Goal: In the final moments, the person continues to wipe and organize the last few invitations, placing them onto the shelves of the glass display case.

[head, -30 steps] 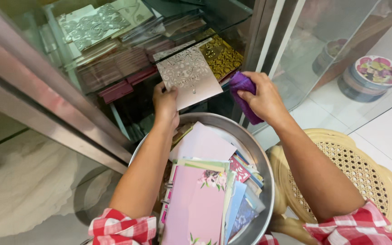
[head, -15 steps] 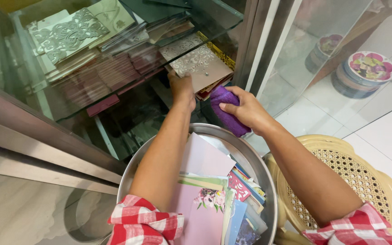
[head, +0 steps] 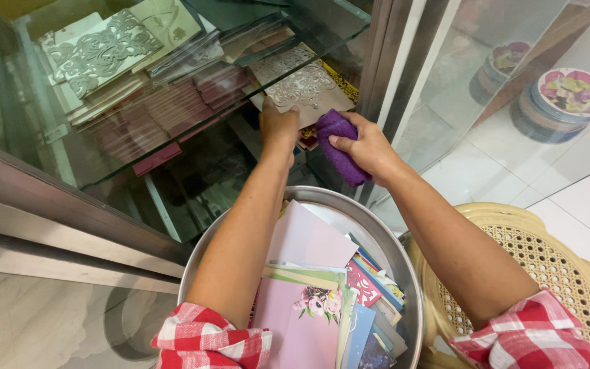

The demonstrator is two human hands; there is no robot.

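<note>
My left hand (head: 278,125) grips the near edge of a beige card with a silver lace pattern (head: 308,92), which lies flat on the glass shelf (head: 172,130) inside the display cabinet. My right hand (head: 367,145) is closed around a purple cloth (head: 339,147), just right of the card at the shelf's edge. Both forearms reach over a round metal tray (head: 394,249) full of cards. A pink card with flowers (head: 305,318) lies on top of that pile.
Other ornate cards (head: 104,48) and stacks of dark red cards (head: 172,109) fill the shelf. The cabinet's metal frame (head: 56,205) runs along the left. A cream woven plastic stool (head: 548,266) stands at right, and round floral tins (head: 568,99) sit behind glass.
My left hand has carried the lace card from above the tray into the cabinet and laid it on the shelf. My right hand with the cloth followed toward the shelf.
</note>
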